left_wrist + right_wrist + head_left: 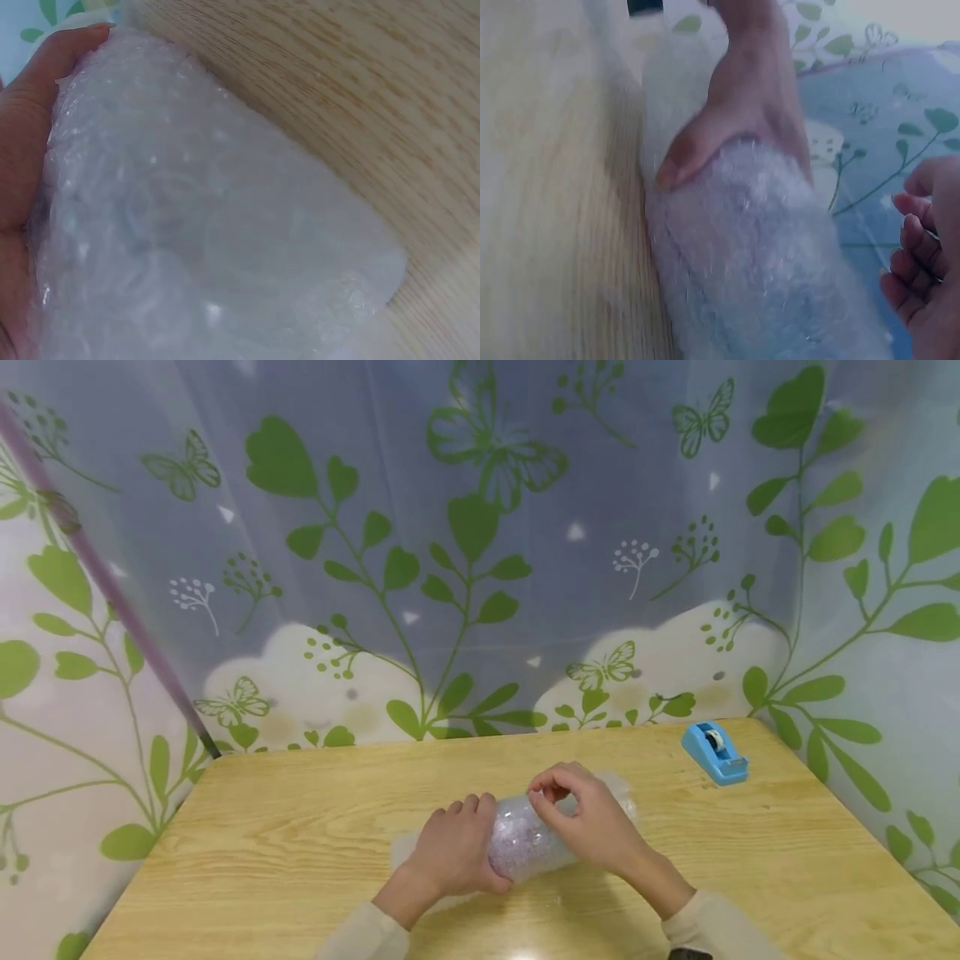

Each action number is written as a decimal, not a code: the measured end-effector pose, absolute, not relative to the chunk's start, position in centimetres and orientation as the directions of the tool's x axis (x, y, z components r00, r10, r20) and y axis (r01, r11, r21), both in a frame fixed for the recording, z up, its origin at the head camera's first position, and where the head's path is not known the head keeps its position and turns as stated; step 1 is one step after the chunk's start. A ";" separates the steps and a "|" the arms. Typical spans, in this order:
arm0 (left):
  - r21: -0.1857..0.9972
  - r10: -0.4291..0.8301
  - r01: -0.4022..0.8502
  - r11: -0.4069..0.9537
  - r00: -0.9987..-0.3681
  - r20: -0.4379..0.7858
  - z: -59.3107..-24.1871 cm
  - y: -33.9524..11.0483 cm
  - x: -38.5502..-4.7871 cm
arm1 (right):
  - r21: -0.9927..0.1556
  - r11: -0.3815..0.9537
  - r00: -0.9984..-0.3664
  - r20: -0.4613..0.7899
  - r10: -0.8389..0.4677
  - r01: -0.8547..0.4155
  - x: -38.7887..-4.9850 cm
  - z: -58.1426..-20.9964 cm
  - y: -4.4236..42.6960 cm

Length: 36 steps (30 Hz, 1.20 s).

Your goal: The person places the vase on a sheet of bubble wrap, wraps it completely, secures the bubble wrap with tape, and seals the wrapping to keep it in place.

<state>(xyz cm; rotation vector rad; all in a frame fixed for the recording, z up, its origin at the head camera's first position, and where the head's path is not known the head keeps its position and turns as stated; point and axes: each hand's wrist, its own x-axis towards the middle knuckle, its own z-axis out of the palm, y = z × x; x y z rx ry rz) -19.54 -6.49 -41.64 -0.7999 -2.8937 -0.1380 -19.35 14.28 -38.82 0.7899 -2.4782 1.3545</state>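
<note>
A roll-shaped bundle of clear bubble wrap (525, 839) lies across the wooden table, with a pale purple tint showing through its middle. My left hand (456, 852) grips it from above on the left, thumb along the near side. In the left wrist view, the wrap (187, 195) ends in a loose, flattened sheet. My right hand (596, 818) hovers over the bundle's right part, fingers curled and thumb and index tips close together. The right wrist view has these curled fingers (915, 262) apart from the wrap; nothing can be made out between them. What the wrap encloses is hidden.
A light blue tape dispenser (715, 753) with a small roll stands at the table's back right. A patterned curtain (360, 610) hangs along the back and sides of the wooden table (300, 810). A purple pole (127, 593) slants down at the left.
</note>
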 end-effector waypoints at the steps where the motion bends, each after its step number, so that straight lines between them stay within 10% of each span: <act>1: 0.045 0.505 0.517 0.854 -0.848 0.157 -41.6 -6.5 -19.5 | -0.690 0.463 -0.829 0.428 -0.360 -0.557 -19.9 -39.0 14.1; 16: 0.014 0.553 0.563 0.826 -0.817 0.164 -41.6 -6.4 -19.6 | -0.529 0.593 -0.792 0.347 -0.503 -0.608 -21.7 -41.7 14.7; 36: -0.018 0.566 0.573 0.819 -0.804 0.185 -41.7 -6.1 -19.6 | -0.510 0.700 -0.862 0.370 -0.346 -0.500 -21.0 -42.3 13.7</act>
